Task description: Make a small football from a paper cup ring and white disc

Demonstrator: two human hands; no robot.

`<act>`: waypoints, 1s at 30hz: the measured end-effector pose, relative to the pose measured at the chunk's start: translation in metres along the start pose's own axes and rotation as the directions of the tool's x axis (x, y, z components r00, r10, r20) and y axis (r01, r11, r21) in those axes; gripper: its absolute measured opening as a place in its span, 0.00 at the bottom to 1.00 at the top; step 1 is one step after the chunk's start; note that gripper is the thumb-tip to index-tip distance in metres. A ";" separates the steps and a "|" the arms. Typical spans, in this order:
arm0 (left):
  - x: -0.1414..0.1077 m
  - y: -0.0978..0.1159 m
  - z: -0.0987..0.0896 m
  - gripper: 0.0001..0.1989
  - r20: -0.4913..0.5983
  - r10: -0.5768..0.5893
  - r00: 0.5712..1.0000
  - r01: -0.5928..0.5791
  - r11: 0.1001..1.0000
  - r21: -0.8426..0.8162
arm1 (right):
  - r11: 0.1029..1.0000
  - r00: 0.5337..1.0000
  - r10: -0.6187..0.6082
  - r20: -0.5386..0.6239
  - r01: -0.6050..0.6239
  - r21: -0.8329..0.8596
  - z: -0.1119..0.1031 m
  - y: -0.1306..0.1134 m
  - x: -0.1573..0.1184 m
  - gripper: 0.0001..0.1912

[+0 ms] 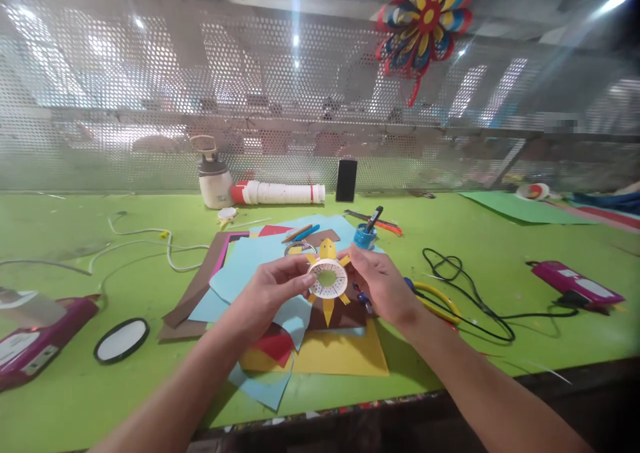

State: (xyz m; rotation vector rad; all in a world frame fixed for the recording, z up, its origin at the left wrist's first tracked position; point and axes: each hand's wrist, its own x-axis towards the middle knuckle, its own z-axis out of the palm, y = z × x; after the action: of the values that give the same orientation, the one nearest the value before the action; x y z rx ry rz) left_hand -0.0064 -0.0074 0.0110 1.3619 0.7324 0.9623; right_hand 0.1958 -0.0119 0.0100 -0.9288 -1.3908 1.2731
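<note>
Between my two hands is a small paper turtle [339, 281], a white ring with yellow head, legs and tail. My left hand [273, 283] pinches its left rim, thumb in front. My right hand [377, 280] has its fingertips closed at the yellow leg on the upper right. Below it lie sheets of blue paper [235, 266], brown paper [337, 318] and yellow paper [345, 356], with a red scrap [276, 345]. A blue tape roll [365, 237] with a black pen [374, 218] in it stands just behind my right hand.
White paper cups [285, 193] lie stacked by a spray bottle [215, 180], and a phone [346, 180] stands upright at the back. Black cable [480, 300] runs to a purple power strip [575, 283] at right. Another power strip [50, 340] and an oval mirror-like disc [121, 341] lie left.
</note>
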 end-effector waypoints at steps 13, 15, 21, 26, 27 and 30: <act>-0.002 -0.005 -0.001 0.10 0.035 0.027 0.999 -0.027 1.000 0.003 | 0.969 0.981 -0.192 0.019 0.193 -0.156 -0.004 -0.016 -0.004 0.14; -0.001 -0.006 -0.001 0.11 0.032 0.005 0.999 -0.006 1.000 0.017 | 0.969 0.978 -0.208 -0.002 0.206 -0.136 -0.007 -0.017 -0.001 0.13; 0.001 -0.007 0.003 0.18 0.033 -0.070 0.997 0.071 0.997 -0.008 | 0.989 0.994 -0.107 0.005 0.106 -0.107 -0.003 -0.018 -0.001 0.09; 0.001 -0.007 0.005 0.17 0.094 -0.057 0.994 0.058 0.998 -0.009 | 0.995 0.998 -0.052 -0.040 0.048 -0.085 0.001 -0.018 -0.002 0.08; 0.001 -0.008 0.005 0.16 0.099 -0.058 0.993 0.059 0.998 -0.008 | 0.996 0.997 -0.052 -0.053 0.048 -0.082 0.001 -0.018 -0.001 0.09; 0.001 -0.009 0.006 0.16 0.099 -0.070 0.993 0.072 0.997 -0.011 | 0.996 0.995 -0.056 -0.087 0.050 -0.072 0.000 -0.016 0.001 0.09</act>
State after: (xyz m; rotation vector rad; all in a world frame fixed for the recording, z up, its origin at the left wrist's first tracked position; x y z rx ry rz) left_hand 0.0000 -0.0091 0.0029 1.3516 0.6936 0.8371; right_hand 0.1973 -0.0136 0.0259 -0.9779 -1.3882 1.1368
